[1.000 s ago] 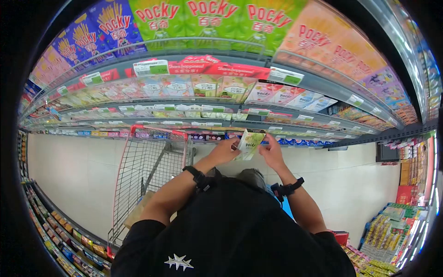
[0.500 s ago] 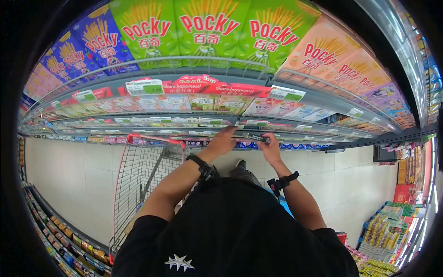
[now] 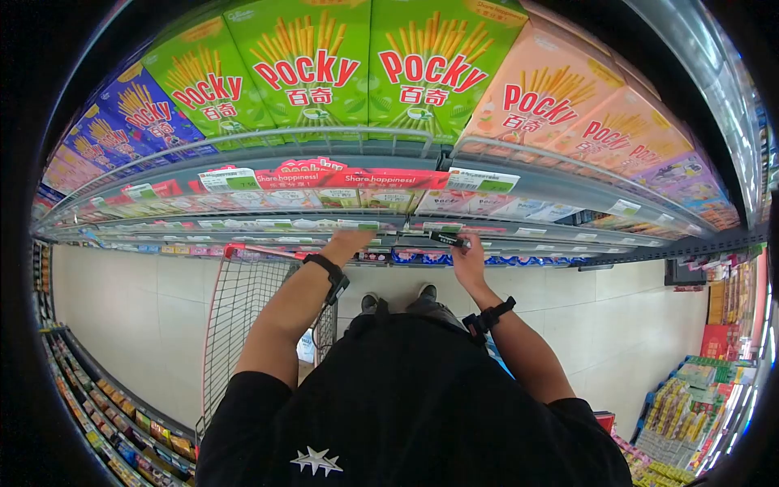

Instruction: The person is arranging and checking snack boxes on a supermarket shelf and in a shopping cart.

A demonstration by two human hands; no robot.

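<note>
My right hand (image 3: 468, 256) is closed around one end of a small dark box (image 3: 446, 239) with white lettering, held in front of the lower shelves. My left hand (image 3: 350, 241) reaches to a lower shelf edge, to the left of the box and apart from it. Its fingers are blurred and partly hidden, so their grip does not show. Above both hands runs a shelf rail with a price label (image 3: 230, 179) and a red "Share happiness!" strip (image 3: 381, 179). Small cartons (image 3: 337, 198) line the shelf just beneath it.
Green Pocky boxes (image 3: 430, 73), peach ones (image 3: 540, 93) and purple ones (image 3: 146, 114) stand behind a wire guard (image 3: 324, 136) on the upper shelf. A shopping cart (image 3: 243, 316) is at my left. Stacked goods (image 3: 682, 414) lie at right; another shelf (image 3: 122, 406) runs lower left.
My left hand has moved left, away from the box it was beside. My right hand keeps the box, now slightly further left. The camera view has shifted, showing both shoes.
</note>
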